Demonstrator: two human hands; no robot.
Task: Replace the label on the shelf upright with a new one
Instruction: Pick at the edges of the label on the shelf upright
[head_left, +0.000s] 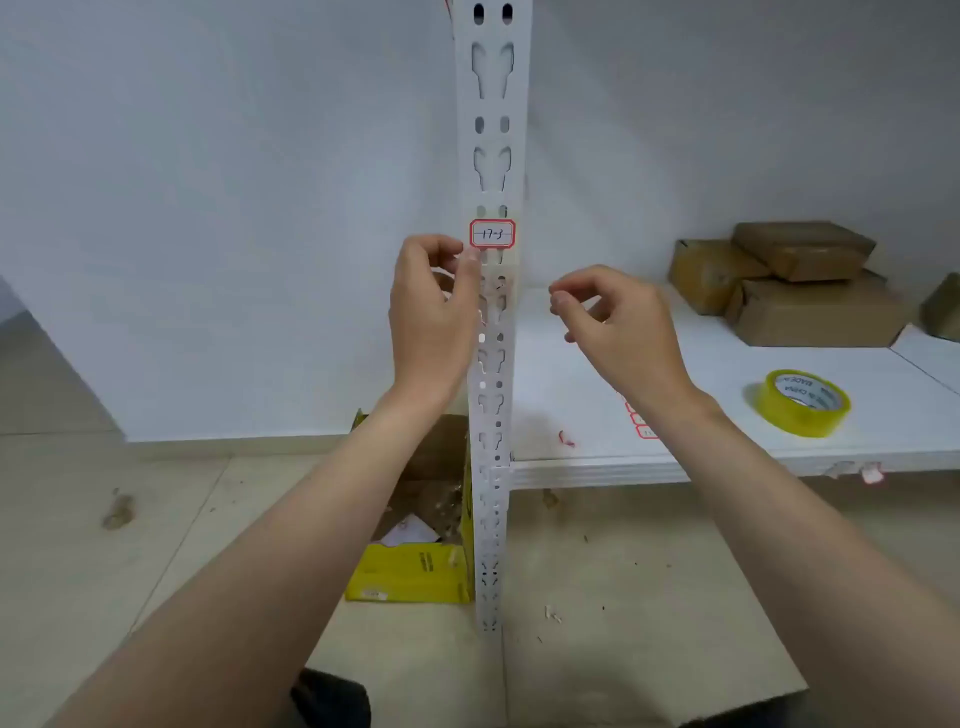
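From my remote seat, the red-bordered label (492, 234) sits on the face of the white upright (492, 130), just above the left hand (434, 306). That hand's curled thumb and forefinger pinch at the label's lower-left corner, probably to peel or seat that edge. The right hand (618, 322) hovers beside the upright, fingertips pressed together. I cannot tell if anything lies between them. The tape roll (802, 401) waits on the shelf (727, 452), within reach.

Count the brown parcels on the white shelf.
4. The left parcel sits at the back, the front parcel beside it, the top parcel rests on both, and the edge parcel is cut off at right; more may be hidden.
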